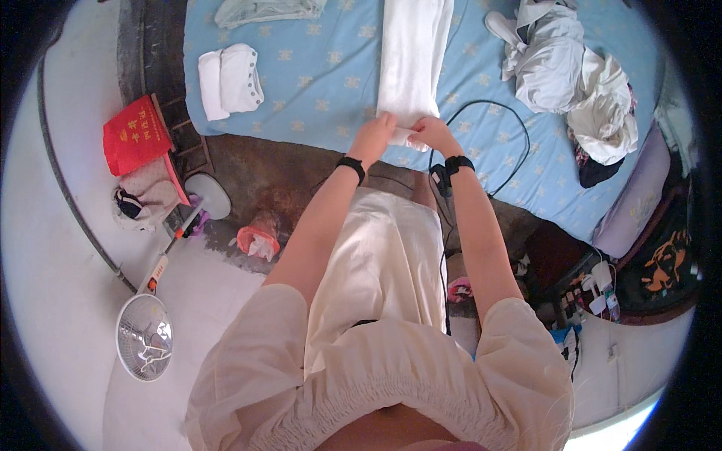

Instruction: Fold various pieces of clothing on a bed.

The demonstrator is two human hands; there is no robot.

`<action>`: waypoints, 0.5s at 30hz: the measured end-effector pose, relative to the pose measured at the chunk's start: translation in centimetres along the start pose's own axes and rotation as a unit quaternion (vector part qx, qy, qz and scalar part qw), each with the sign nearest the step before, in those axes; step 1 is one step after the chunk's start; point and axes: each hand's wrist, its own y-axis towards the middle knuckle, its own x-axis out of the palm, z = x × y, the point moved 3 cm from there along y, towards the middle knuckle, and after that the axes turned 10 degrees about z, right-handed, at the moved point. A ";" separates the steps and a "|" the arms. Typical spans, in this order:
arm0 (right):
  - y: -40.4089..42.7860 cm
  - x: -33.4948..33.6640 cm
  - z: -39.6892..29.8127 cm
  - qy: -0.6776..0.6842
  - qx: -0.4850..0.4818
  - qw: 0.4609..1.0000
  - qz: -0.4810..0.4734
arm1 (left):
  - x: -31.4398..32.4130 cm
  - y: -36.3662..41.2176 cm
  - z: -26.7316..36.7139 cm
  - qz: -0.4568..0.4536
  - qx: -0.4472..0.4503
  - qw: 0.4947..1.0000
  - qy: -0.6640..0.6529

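A long strip of folded white cloth (410,62) lies on the bed's blue patterned sheet (316,67), running away from me. Its near end is in my two hands at the bed's front edge. My left hand (374,137) pinches the left corner, and my right hand (434,135) pinches the right side, where a short flap is turned over. Both wrists wear black bands. To the left on the sheet rests a folded white garment with snap buttons (231,82).
Crumpled white and grey clothes (558,73) lie on the bed's right side. A black cable (527,132) loops beside my right hand. Clear plastic bag (268,11) at far left; standing fan (145,337), red bag (135,135) and pink bin (258,239) on the left.
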 end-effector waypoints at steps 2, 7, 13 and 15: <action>0.5 -0.2 0.4 -0.014 0.006 1.000 -0.009 | -0.1 -0.3 1.0 0.044 0.085 0.990 0.099; 0.4 -0.8 -0.1 0.109 0.128 0.982 -0.081 | 1.2 -1.4 1.4 0.109 0.238 0.934 0.245; -2.9 -1.9 -5.3 -0.297 -0.180 0.926 0.150 | 1.6 -0.5 -1.2 0.083 0.159 0.979 0.096; -4.9 -1.7 -6.4 -0.276 -0.234 0.916 0.175 | 0.9 0.1 -1.1 0.061 0.134 0.988 0.050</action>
